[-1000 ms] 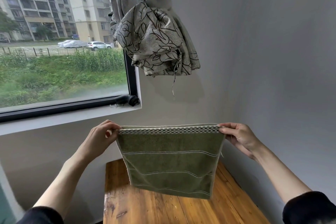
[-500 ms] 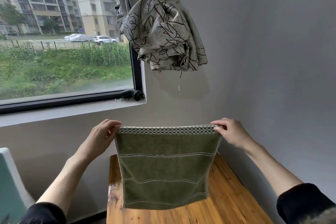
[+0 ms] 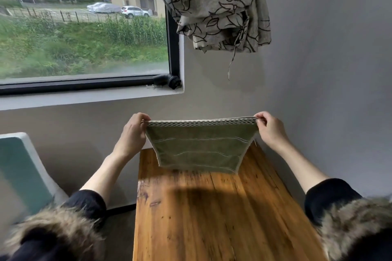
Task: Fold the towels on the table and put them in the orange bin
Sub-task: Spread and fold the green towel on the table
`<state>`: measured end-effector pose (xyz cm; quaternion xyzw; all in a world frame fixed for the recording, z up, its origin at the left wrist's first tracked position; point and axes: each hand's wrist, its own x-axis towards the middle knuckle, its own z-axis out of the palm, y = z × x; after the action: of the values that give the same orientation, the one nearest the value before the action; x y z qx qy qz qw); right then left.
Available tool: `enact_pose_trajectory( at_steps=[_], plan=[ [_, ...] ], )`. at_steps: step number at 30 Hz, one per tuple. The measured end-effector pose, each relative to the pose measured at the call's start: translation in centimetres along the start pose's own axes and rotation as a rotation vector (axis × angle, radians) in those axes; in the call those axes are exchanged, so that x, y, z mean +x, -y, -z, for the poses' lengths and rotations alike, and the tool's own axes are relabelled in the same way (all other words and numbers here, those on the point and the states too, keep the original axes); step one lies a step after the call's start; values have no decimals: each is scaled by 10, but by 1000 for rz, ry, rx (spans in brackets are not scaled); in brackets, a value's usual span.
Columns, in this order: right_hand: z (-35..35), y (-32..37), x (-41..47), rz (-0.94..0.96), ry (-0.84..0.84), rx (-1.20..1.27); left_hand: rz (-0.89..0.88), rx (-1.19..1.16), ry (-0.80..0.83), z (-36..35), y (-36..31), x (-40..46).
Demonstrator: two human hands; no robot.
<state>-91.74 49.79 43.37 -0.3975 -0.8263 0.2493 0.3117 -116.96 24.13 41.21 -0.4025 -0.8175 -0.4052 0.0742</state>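
left hand, right hand, raised, pinching

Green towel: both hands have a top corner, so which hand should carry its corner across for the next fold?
Either; no clear edge. The left hand and right hand pinch opposite corners of the green towel at equal height above the table.

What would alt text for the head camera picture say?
Left hand and right hand pinch the top corners of a green towel, stretching it above a wooden table. Behind are a window and a knotted patterned curtain.
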Motion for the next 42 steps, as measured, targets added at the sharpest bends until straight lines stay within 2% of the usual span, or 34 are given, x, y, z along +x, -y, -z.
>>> enact_pose_trajectory(
  at_steps=[3, 6, 10, 15, 18, 22, 30, 35, 42],
  plan=[
    [-10, -18, -27, -22, 20, 107, -15, -14, -20, -9, 13, -36],
    [-25, -50, -67, -40, 93, 143, -9, -12, 73, -23, 32, -87],
    [-50, -105, -133, -125, 288, 38, 127, 0, 318, -45, 59, -165],
    [-65, -154, -204, -279, 671, -106, 346, 36, 741, -62, 79, -252],
    [-62, -167, -228, -375, 840, -106, 433, 31, 845, -64, 79, -287],
    [-60, -173, -237, -460, 848, -45, 524, -77, 812, -68, 73, -302],
    [-94, -174, -219, -680, 626, 201, 573, -180, 498, -90, 87, -281],
    [-126, -178, -198, -677, 527, 194, 600, -218, 490, -116, 113, -250],
    [-164, -188, -176, -684, 489, 121, 621, -181, 517, -148, 143, -221]
  ],
)
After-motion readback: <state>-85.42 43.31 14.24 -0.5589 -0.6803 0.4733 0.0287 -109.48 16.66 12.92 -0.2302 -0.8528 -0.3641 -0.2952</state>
